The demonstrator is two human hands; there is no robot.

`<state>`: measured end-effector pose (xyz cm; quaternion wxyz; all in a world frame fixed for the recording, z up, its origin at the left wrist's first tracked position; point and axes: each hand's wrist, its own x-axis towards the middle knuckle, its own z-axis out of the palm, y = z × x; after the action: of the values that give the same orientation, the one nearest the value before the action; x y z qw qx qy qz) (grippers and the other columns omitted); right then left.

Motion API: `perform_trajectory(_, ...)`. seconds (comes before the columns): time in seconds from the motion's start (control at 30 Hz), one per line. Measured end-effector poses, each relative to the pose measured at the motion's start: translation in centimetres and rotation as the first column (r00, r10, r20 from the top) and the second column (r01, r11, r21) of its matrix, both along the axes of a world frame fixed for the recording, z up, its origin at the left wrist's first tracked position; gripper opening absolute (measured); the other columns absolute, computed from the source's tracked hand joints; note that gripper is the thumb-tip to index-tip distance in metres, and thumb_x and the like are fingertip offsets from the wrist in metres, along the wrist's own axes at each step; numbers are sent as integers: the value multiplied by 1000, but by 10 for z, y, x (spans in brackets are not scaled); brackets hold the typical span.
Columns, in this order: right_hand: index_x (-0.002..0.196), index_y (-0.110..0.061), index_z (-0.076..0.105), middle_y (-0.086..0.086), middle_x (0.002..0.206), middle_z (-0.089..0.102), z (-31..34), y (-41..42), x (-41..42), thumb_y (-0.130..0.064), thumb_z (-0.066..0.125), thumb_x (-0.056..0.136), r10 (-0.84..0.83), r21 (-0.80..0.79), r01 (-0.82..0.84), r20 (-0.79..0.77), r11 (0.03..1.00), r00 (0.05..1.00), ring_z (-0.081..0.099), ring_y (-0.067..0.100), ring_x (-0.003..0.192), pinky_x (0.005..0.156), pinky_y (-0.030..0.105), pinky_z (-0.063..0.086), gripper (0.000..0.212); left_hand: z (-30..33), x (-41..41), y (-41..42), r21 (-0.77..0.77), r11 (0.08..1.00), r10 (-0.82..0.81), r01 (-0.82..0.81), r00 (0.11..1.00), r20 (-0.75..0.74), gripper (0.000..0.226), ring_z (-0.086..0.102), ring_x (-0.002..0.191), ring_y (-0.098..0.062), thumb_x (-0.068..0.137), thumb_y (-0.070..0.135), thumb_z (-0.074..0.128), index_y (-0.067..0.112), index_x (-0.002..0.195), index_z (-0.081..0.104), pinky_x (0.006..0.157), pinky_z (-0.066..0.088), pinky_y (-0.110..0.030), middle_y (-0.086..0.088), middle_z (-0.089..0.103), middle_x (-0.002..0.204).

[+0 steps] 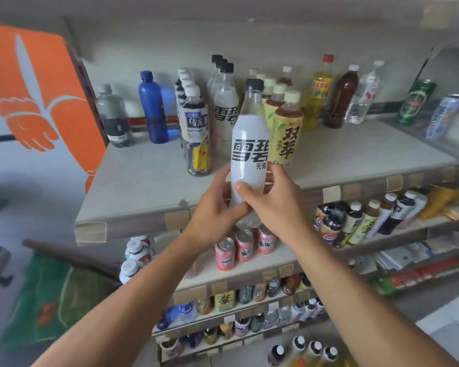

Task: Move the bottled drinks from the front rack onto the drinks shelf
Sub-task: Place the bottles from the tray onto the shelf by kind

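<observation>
White-labelled and dark-capped, the clear bottle (249, 144) stands upright between your palms, its lower half wrapped by both: your left hand (217, 207) curls round it from the left, your right hand (273, 205) from the right, thumb across the front. Its label reads 雪碧 with 无糖 beneath, though the second character is partly cut off. You hold it above the front edge of the grey drinks shelf (143, 181). Just behind it stands a yellow tea bottle (286, 133) marked 双萃, and to the left a Suntory bottle (196, 133) reading 乌龙茶. Farther back is a matching 雪碧 row (224, 102).
</observation>
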<state>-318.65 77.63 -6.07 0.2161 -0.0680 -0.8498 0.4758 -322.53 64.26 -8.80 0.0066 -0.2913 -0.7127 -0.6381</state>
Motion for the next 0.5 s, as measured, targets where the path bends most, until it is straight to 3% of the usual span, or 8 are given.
perform_trajectory(0.1, 118, -23, 51, -15, 98, 61, 4, -4, -11, -46, 78, 73, -12, 26, 12, 13, 1000, 1000, 59, 3, 84, 65, 19, 47, 57, 1, -13, -3, 4, 1000, -10, 10, 1000, -13, 71, 62, 118, -22, 84, 9, 70, 21, 146, 38, 100, 48, -53, -3, 63, 130)
perform_trajectory(0.23, 116, -22, 52, -13, 97, 63, 7, -1, -27, -42, 78, 74, -24, 26, 24, 14, 999, 1000, 60, 1, 83, 65, 22, 49, 53, -1, -30, 2, -37, 999, -4, 3, 999, -35, 74, 58, 124, -17, 85, 12, 70, 22, 149, 34, 104, 46, -51, 2, 57, 138)
perform_trajectory(0.33, 117, -22, 54, -13, 99, 64, 7, 4, -41, -40, 78, 74, -27, 17, 27, 5, 999, 1000, 62, 3, 85, 69, 23, 50, 53, 1, -42, 5, -141, 990, 14, -29, 995, -102, 66, 55, 124, -7, 93, 18, 67, 26, 149, 34, 104, 45, -31, 15, 55, 138)
perform_trajectory(0.4, 118, -21, 55, -10, 106, 67, 5, 5, -53, -41, 79, 74, -38, 19, 38, -12, 999, 999, 64, 9, 92, 76, 29, 53, 54, 4, -49, -1, -230, 963, 109, -141, 983, -146, 52, 58, 114, 2, 94, 24, 63, 30, 143, 44, 91, 46, -20, 19, 60, 128)
perform_trajectory(0.5, 117, -21, 54, -8, 110, 66, 1, 6, -72, -41, 79, 74, -61, 12, 62, -52, 998, 997, 63, 12, 95, 77, 28, 50, 54, 0, -62, -12, -300, 860, 332, -413, 899, -286, 37, 62, 97, -7, 85, 29, 53, 20, 119, 63, 82, 50, -30, 10, 68, 107)
